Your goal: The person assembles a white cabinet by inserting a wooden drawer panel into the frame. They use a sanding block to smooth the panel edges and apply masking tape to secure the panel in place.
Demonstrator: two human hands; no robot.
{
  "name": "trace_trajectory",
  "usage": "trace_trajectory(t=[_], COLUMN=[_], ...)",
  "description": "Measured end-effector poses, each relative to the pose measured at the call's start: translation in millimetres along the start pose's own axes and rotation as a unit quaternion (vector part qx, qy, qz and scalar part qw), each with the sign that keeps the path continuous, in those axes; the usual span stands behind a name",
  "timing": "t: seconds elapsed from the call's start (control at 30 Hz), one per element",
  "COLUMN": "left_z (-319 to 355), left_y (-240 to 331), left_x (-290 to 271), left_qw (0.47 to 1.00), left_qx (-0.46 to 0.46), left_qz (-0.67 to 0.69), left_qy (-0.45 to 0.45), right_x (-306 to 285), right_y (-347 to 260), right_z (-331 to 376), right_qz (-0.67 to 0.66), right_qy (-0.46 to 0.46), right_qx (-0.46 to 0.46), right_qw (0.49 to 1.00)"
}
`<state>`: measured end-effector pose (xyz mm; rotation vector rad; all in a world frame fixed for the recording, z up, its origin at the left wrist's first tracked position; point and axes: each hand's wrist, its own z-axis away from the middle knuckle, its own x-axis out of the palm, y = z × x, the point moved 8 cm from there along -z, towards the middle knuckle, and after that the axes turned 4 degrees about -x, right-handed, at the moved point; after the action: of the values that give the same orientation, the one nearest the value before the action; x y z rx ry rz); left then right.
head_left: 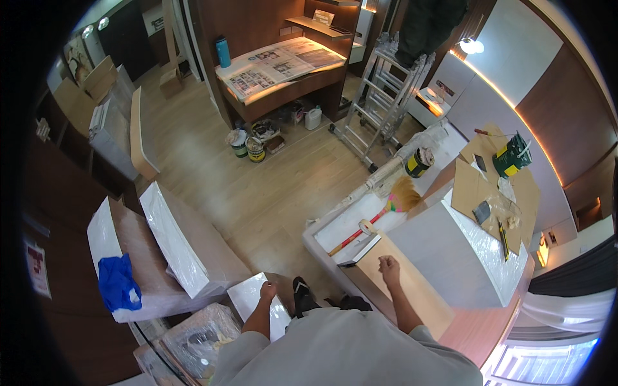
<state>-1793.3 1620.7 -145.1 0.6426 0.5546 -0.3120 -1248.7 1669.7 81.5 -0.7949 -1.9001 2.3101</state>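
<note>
My left hand (268, 291), loosely closed, hangs beside a white panel (248, 302) low on the left. No object shows in it. On the right, my right hand (389, 270) is held over a pale wooden board (415, 289). Its fingers are curled in and nothing shows between them. Just beyond that hand lie a dark-edged flat piece (360, 251) and a roll of tape (367, 226). A broom (403, 195) with straw bristles and a red handle rests on the white surface behind them.
Wrapped white panels (174, 238) stand left, a blue bag (118, 283) on one. Cardboard (467, 193) at right bears a green paint can (512, 157) and a cutter (503, 239). A person's dark-clothed legs (428, 29) are on the stepladder (380, 96). Paint cans (255, 150) stand below the desk (238, 108).
</note>
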Motion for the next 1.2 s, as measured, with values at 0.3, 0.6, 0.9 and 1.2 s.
trace_trajectory(t=[0.3, 0.6, 0.9, 1.2], left_z=[-9, 73, 11, -45], left_y=[-86, -112, -12, 27], left_x=[-25, -18, -45, -74], left_qw=[0.986, 0.980, 0.989, 0.990], left_qx=[-0.055, -0.142, -0.063, -0.071], left_qz=[0.158, 0.101, 0.108, 0.088], left_qy=[-0.024, -0.093, -0.075, -0.086], right_x=[-48, 1, 13, -6], right_y=[11, -7, 6, 16], right_z=[-109, -177, -221, -245], right_qz=[0.029, -0.080, -0.076, -0.030], right_qy=[0.073, 0.135, 0.177, 0.193], right_qx=[0.003, 0.024, 0.048, 0.046], right_qw=[0.997, 0.987, 0.980, 0.980])
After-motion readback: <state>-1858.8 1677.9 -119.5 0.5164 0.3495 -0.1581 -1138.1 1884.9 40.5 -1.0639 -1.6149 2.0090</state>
